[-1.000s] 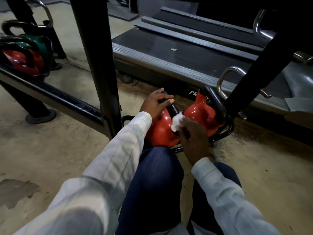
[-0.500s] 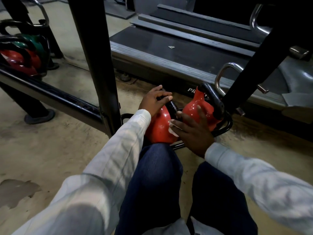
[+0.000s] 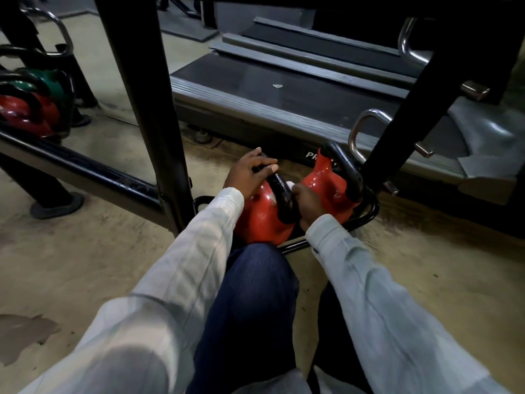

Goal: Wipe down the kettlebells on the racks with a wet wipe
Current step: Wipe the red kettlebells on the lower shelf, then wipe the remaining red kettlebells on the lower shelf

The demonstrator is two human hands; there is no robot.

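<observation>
Two red kettlebells with black handles sit side by side on the low black rack [image 3: 366, 216] at floor level, and everything here is placed from the near kettlebell [image 3: 261, 220], the one closest to the person's knee. The left hand [image 3: 248, 173] is clenched over the top of that kettlebell's black handle, fingers curled round the bar. The right hand [image 3: 308, 201] is closed against the right side of the same handle, in the gap between the two bells, grasping a white wet wipe [image 3: 290, 184] of which only a small corner shows above the knuckles. The second kettlebell [image 3: 326, 186] stands just to the right of the near one, touching the back of the right hand. Far to the left of the near kettlebell, on another rack, are more kettlebells: at least one red kettlebell [image 3: 27, 113] and a green kettlebell [image 3: 47, 83] behind it; the exact count there cannot be told. Behind the near kettlebell lies one treadmill [image 3: 284, 89], its side rail bearing white letters of which only "PR" [image 3: 312, 155] can be read, the rest hidden by the second bell. Two pale sleeves and two knees in dark blue jeans fill the foreground.
</observation>
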